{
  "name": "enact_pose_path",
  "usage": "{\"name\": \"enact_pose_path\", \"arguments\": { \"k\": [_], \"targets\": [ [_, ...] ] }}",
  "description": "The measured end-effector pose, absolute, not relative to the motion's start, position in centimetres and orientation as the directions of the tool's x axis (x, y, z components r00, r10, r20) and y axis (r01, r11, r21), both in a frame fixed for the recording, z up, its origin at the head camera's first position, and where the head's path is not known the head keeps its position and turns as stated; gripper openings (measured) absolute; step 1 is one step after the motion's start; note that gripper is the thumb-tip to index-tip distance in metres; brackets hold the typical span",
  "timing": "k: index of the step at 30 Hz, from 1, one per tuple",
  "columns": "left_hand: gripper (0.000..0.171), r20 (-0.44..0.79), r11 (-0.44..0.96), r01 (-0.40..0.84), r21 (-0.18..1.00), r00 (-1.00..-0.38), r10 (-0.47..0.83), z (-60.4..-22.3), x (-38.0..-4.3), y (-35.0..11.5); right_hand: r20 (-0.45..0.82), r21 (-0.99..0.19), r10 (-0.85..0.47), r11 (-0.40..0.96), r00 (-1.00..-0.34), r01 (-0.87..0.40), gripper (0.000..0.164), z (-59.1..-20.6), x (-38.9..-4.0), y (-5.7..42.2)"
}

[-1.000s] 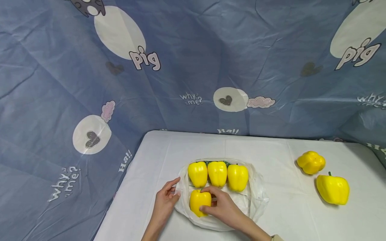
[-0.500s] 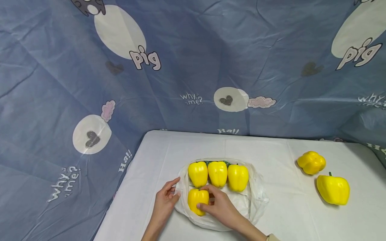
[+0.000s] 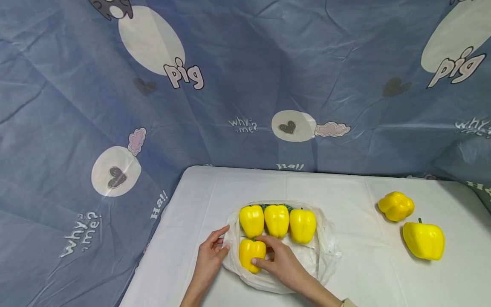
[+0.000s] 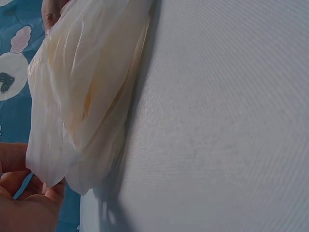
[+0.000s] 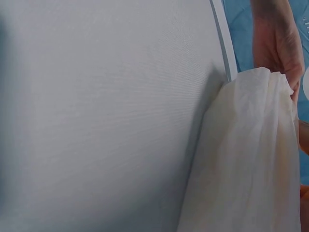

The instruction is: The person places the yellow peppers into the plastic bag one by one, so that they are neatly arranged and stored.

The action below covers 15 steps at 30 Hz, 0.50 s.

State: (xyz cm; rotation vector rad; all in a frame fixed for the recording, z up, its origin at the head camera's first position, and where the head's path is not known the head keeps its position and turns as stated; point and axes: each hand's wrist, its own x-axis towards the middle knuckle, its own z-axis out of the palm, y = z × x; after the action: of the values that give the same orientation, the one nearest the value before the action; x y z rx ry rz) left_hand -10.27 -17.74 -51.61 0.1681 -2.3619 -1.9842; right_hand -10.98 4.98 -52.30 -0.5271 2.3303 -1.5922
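A white plastic bag [image 3: 330,245] lies spread open on the table, its rim rolled down around yellow bell peppers. Three of these, a left one [image 3: 251,221], a middle one [image 3: 277,221] and a right one [image 3: 303,226], form a row at the bag's far side. In front of the left one, my right hand [image 3: 281,262] grips a fourth bell pepper [image 3: 248,251] with thumb and fingers, its stem pointing away. My left hand [image 3: 209,256] pinches the bag's left rim; the left wrist view shows the bag's edge [image 4: 53,164] between its fingers.
Two more yellow bell peppers lie on the table to the right, one farther back [image 3: 396,207] and one nearer [image 3: 423,241]. Something dark green [image 3: 291,208] shows behind the row in the bag. A blue printed cloth [image 3: 238,85] hangs behind the white table [image 3: 383,273].
My right hand has shifted the gripped bell pepper slightly left and away from me, closer to the row. The left hand stays at the bag's rim.
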Motion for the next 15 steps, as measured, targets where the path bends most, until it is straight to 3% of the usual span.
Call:
{"name": "enact_pose_path", "arguments": {
  "k": [15],
  "targets": [
    [0.05,-0.025,0.143,-0.04,0.989,-0.994,-0.103,-51.54,-10.28,-17.68,-0.018,-0.949,-0.498,0.282,-0.867,-0.143,0.048,-52.43,-11.24,4.97]
  ]
}}
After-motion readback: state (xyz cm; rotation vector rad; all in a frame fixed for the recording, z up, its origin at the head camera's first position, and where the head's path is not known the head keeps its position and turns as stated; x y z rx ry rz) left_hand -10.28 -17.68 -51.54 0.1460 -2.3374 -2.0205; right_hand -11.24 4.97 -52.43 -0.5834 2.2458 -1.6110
